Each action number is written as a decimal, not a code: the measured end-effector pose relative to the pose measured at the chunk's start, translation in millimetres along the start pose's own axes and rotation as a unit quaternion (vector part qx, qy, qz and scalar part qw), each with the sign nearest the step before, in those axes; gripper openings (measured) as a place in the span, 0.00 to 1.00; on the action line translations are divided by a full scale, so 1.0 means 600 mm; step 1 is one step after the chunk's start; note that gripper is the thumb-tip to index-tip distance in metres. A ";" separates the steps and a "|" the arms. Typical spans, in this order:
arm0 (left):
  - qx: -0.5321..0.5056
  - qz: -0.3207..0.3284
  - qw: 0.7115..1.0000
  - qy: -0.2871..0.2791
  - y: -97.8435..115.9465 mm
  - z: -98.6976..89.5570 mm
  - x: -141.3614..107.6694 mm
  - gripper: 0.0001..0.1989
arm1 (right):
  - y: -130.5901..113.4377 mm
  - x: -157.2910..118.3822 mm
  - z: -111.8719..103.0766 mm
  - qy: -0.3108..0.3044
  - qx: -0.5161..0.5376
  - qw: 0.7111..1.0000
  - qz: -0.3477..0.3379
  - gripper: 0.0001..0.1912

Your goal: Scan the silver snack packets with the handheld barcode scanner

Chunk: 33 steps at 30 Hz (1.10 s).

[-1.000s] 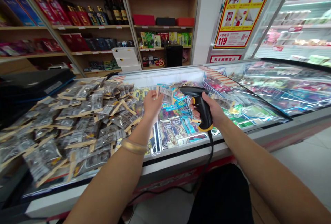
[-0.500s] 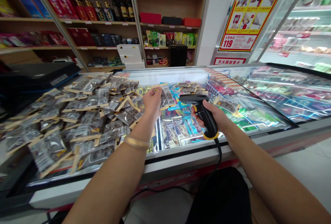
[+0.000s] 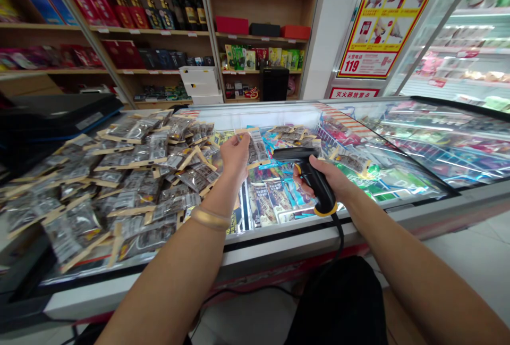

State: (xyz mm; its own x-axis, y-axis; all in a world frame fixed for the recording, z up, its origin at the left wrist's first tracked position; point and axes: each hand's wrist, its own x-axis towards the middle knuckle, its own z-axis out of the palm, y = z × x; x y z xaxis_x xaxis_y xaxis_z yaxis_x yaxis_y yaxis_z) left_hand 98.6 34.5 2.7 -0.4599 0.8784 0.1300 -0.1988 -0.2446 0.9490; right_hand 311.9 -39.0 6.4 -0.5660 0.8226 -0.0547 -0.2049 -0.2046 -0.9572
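My left hand (image 3: 235, 156) pinches the edge of a small clear snack packet (image 3: 258, 147) with tan ends and dark print, held up over the glass freezer top. In my right hand (image 3: 332, 177) is a black and yellow barcode scanner (image 3: 319, 185), gripped round its handle, its head pointing left toward the packet. A short gap separates scanner and packet. Left of my left hand, a big heap of similar packets (image 3: 135, 175) covers the glass. A smaller group of packets (image 3: 292, 133) lies beyond the scanner.
The chest freezer (image 3: 279, 243) holds colourful ice-cream packs (image 3: 271, 201) under its glass. A black cable (image 3: 339, 236) hangs from the scanner over the front edge. A dark device (image 3: 59, 114) stands at the left. Stocked shelves (image 3: 151, 31) rise behind.
The scanner has shifted slightly left, closer to the packet, and tipped a little. My left hand keeps its pinch on the packet in nearly the same spot.
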 end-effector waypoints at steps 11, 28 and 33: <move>-0.043 0.000 0.999 -0.021 -0.006 -0.004 0.003 0.13 | 0.001 0.002 0.001 0.001 0.005 1.000 0.016 0.28; -0.019 0.103 0.994 -0.005 0.139 -0.095 0.065 0.09 | -0.020 0.062 0.070 -0.010 0.067 0.997 -0.045 0.25; 0.157 0.185 0.960 0.141 0.216 -0.222 0.161 0.07 | -0.022 0.118 0.131 -0.024 0.089 0.996 -0.020 0.24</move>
State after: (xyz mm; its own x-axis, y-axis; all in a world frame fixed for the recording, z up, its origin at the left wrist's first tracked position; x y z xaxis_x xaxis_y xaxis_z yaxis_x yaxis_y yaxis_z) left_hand -87.0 32.9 99.8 -0.6739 0.5981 0.4338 0.2740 -0.3430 0.8985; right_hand 211.5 -19.9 37.4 -0.5917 0.8062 -0.0003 -0.3632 -0.2670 -0.8926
